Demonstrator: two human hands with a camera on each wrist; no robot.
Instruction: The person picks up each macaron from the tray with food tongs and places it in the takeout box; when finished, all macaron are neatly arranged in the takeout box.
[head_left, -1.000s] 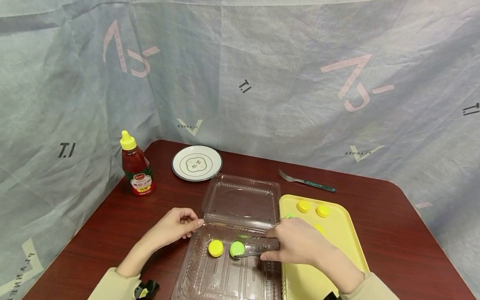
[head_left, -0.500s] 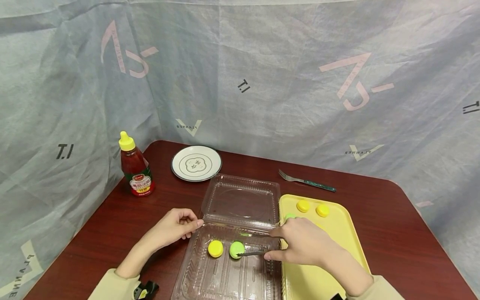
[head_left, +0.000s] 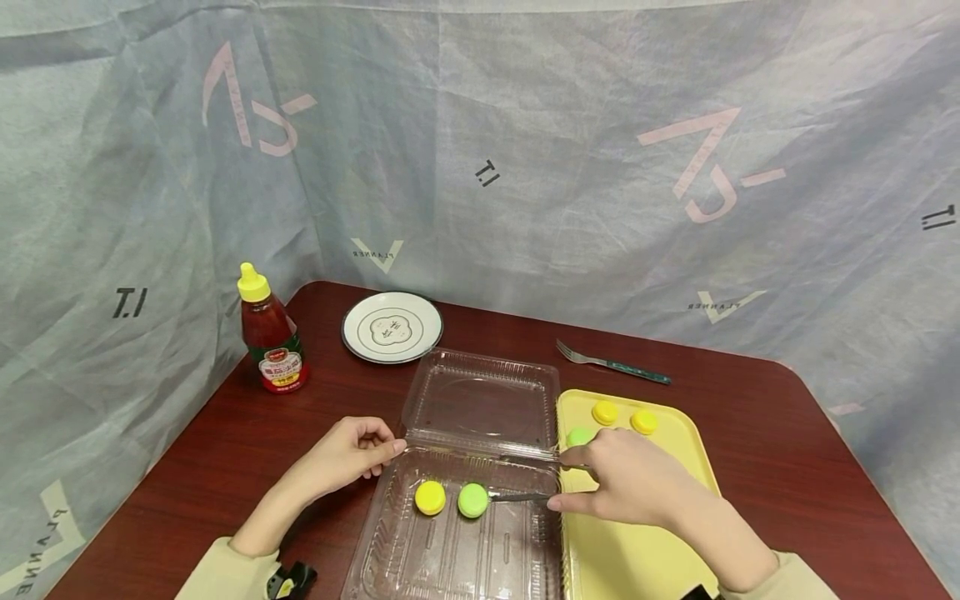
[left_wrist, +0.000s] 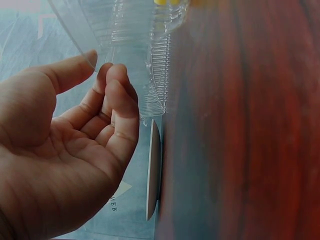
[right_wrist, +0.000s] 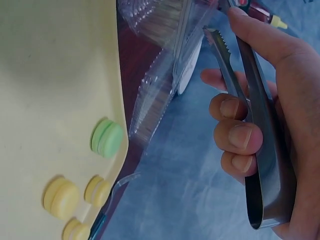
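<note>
My left hand [head_left: 356, 450] pinches the rim of a clear plastic clamshell box [left_wrist: 160, 65] between thumb and fingers. The box [head_left: 442, 567] lies with its lid folded back, and a yellow macaron [head_left: 430, 497] and a green macaron [head_left: 472, 500] sit side by side in its base. My right hand [head_left: 630, 479] grips metal tongs [right_wrist: 270, 170] with toothed ends spread apart and nothing between them. One tong arm ends just right of the green macaron. Under and beyond this hand is a yellow tray [head_left: 697, 467], holding another green macaron [right_wrist: 106, 137] and several yellow macarons [right_wrist: 61, 197].
Behind the box stands a white plate [head_left: 393, 327] with a dark rim. A ketchup bottle [head_left: 276, 342] with a yellow cap is at the table's left edge. A fork [head_left: 615, 364] lies beyond the tray. A grey cloth [head_left: 540, 167] hangs behind the dark red table [head_left: 780, 433].
My right hand has drawn the tongs to the right, off the green macaron, which stays in the box. More of the tray's green macaron shows. My left hand keeps its place.
</note>
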